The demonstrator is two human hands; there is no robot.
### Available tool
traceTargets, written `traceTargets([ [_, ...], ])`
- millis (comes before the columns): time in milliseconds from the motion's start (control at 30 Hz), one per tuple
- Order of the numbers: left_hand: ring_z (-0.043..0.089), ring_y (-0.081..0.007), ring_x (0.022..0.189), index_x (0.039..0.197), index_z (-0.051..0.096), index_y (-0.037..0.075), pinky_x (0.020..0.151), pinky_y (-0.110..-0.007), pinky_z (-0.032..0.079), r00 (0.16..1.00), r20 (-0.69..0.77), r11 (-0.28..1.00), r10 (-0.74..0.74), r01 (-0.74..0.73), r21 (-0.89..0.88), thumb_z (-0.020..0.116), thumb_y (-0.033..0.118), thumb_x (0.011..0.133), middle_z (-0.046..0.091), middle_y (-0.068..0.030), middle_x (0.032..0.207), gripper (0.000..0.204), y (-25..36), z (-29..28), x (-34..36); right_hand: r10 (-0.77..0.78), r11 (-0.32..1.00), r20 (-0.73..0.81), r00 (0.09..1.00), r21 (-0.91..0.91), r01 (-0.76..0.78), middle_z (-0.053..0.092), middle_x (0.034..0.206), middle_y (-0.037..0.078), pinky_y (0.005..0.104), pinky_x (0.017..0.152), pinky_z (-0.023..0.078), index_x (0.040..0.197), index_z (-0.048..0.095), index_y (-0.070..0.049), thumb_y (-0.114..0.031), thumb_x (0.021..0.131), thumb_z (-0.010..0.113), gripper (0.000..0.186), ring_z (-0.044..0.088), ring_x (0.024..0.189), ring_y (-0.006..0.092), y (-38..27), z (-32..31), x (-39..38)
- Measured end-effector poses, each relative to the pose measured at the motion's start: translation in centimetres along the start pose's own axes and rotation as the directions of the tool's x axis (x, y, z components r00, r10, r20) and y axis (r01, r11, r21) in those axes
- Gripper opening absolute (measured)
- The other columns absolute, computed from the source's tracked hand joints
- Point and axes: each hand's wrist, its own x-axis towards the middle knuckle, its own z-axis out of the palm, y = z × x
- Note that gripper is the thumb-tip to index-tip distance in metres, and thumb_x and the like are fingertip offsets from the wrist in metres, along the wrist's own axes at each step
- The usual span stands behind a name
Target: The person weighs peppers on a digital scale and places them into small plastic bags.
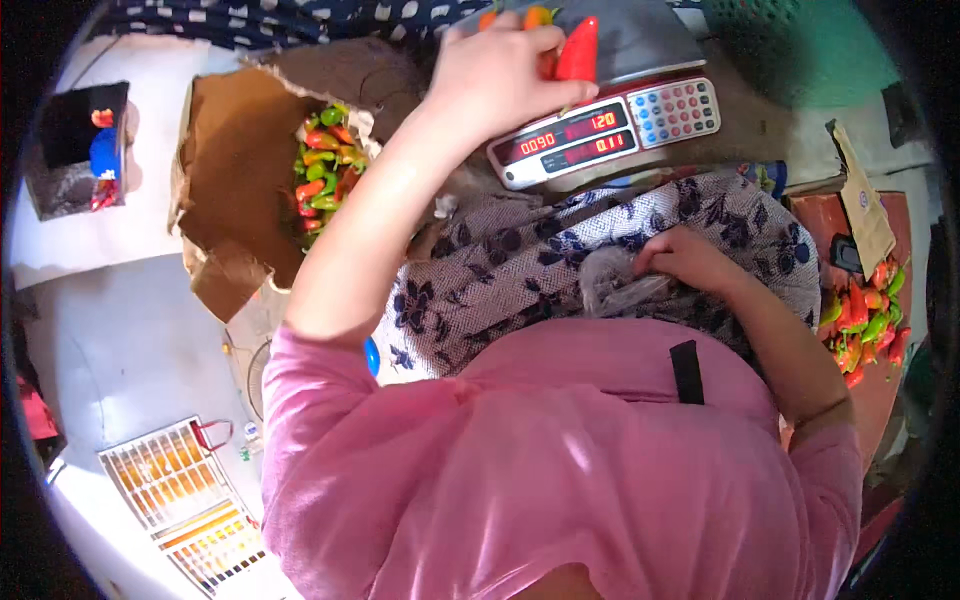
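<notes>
My left hand (500, 75) is over the grey pan of a digital scale (655, 45), its fingers curled against a red pepper (579, 52) that points upward beside the thumb. Orange peppers (538, 17) show just beyond the fingers, partly hidden by them. Below the pan, the scale's panel (565, 140) has lit red digits and a keypad. Near my lap, my right hand (690, 258) is closed on a crumpled clear plastic bag (620, 280). The bag rests on patterned cloth (480, 265) over my legs.
An open cardboard box (225, 160) holding red, green and orange peppers (328, 165) stands at the left. More peppers (868, 320) lie on a reddish surface at the right, near a dark phone-like object (846, 254). A green mesh container (800, 45) stands at the far right.
</notes>
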Motion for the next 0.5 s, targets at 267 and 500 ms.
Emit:
traceTargets([
  [267,0.052,-0.0215,0.119,0.118,0.062,0.019,0.098,-0.062,0.027,0.934,0.279,0.914,-0.222,0.099,0.395,0.063,0.062,0.071,0.06,-0.0056,0.122,0.064,0.2,7.8,11.9,-0.067,0.981,0.097,0.993,0.187,0.048,0.069,0.084,0.009,0.0287,0.056,0.052,0.092,0.069,0.0,-0.006,0.08,0.054,0.021,0.066,0.059,0.0161,2.2,-0.3,0.9],
  [500,0.063,-0.0231,0.1,0.115,0.062,0.012,0.087,-0.03,0.047,0.975,-0.01,0.96,-0.224,0.219,-0.173,0.066,0.046,0.081,0.066,-0.0121,0.105,0.048,-4.0,6.5,10.2,-0.029,0.982,0.165,0.986,0.187,-0.002,0.068,0.093,0.011,0.0278,0.056,0.053,0.096,0.068,0.001,-0.005,0.08,0.053,0.023,0.068,0.06,0.0187,1.7,-0.5,1.0],
])
